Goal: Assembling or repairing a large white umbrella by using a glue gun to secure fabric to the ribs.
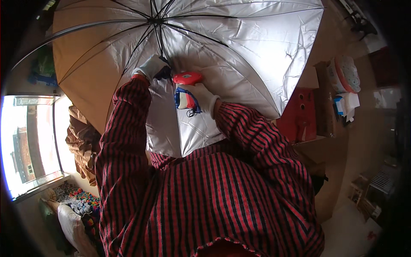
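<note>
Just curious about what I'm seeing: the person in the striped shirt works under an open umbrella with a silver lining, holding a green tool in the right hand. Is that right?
Not quite. The tool in the right hand is red-orange, not green, as the head view shows. The rest holds: the umbrella is open with a silver lining, and the shirt is striped.

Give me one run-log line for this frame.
left hand: gloved, on open silver umbrella near its ribs | right hand: gloved, gripping red tagging gun against the canopy | red box at right
</note>
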Action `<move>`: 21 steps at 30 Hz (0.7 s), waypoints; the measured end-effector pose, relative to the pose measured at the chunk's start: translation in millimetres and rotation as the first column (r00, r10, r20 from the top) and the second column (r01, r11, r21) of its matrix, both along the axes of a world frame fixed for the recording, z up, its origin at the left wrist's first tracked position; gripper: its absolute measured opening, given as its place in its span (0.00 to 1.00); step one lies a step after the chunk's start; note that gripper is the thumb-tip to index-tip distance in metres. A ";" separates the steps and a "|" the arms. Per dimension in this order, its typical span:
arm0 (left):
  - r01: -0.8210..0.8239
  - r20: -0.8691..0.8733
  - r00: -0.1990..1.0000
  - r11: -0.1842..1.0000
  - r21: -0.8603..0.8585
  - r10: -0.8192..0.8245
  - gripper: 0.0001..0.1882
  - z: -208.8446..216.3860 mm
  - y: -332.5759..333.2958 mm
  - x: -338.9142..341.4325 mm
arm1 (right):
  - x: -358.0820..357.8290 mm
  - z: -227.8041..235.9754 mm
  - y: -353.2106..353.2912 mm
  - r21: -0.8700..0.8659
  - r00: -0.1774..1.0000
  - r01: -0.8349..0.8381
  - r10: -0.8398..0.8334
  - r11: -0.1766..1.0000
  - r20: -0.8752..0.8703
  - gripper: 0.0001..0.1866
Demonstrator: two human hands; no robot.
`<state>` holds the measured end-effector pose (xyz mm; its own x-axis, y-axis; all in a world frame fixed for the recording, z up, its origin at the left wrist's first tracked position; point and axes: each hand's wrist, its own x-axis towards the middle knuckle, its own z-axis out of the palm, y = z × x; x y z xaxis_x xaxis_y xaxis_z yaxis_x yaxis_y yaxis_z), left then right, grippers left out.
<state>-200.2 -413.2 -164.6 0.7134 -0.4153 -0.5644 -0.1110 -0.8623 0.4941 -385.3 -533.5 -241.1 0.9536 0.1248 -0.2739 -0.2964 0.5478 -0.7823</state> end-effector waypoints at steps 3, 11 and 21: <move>0.035 -0.002 0.999 0.999 0.000 -0.035 0.09 2.1 10.4 0.5 | 6.1 7.9 1.8 0.181 0.984 0.032 0.000 0.983 -0.176 0.13; -0.048 0.001 0.999 0.996 -0.081 0.048 0.10 -2.4 12.1 3.0 | 6.8 20.9 -15.1 0.136 0.983 -0.061 0.083 0.989 -0.166 0.13; -0.063 -0.085 0.995 0.981 -0.184 0.048 0.10 12.5 5.6 -15.8 | 15.8 5.3 -18.1 0.422 0.946 -0.108 0.223 0.900 -0.233 0.08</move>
